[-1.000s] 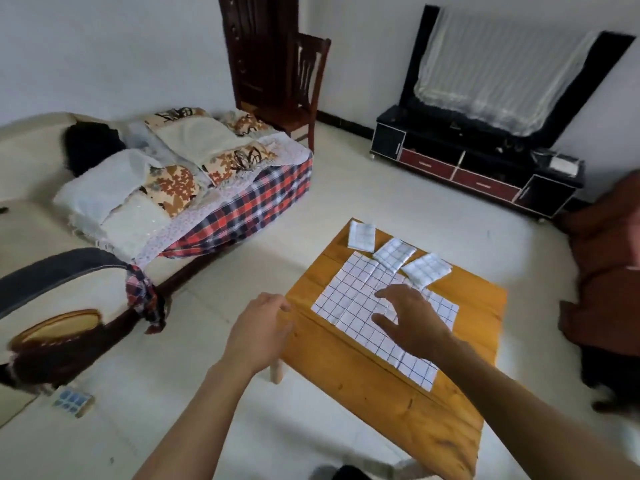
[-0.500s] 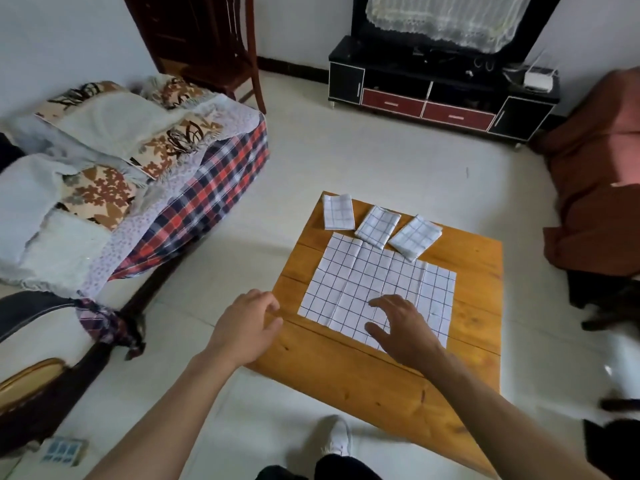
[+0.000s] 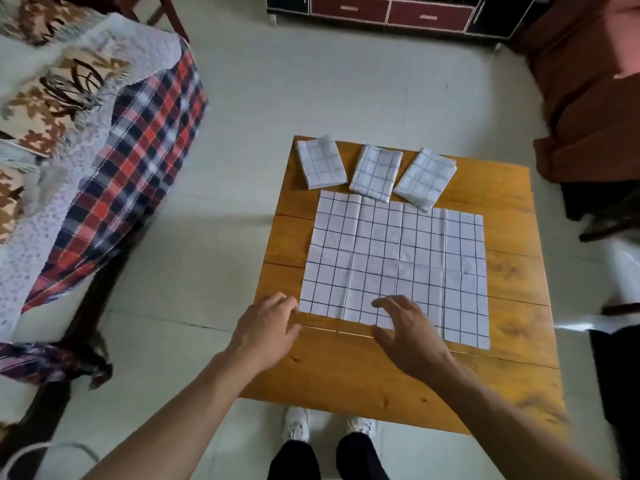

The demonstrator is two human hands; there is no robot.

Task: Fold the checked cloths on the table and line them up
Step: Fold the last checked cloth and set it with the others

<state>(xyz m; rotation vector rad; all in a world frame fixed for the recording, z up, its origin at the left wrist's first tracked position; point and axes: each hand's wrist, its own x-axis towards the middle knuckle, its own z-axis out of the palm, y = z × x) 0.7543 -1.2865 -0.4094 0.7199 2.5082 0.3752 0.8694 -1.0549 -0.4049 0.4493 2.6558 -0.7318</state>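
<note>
A large white checked cloth (image 3: 398, 258) lies spread flat on the wooden table (image 3: 512, 306). Three folded checked cloths sit in a row along the far edge: the left one (image 3: 321, 161), the middle one (image 3: 375, 173) and the right one (image 3: 425, 176), the last two overlapping the spread cloth's far edge. My left hand (image 3: 266, 327) rests at the cloth's near left corner, fingers curled beside the corner. My right hand (image 3: 408, 327) hovers over the cloth's near edge with fingers apart, holding nothing.
A bed (image 3: 104, 126) with a plaid cover and cushions stands to the left. A dark cabinet with red drawers (image 3: 391, 12) is at the back. A reddish-brown seat (image 3: 588, 98) fills the right. My feet (image 3: 329, 427) stand at the table's near edge.
The view has tilted down over the table. My right hand has slid from the cloth's middle back to its near edge. My left hand has moved in to the near left corner.
</note>
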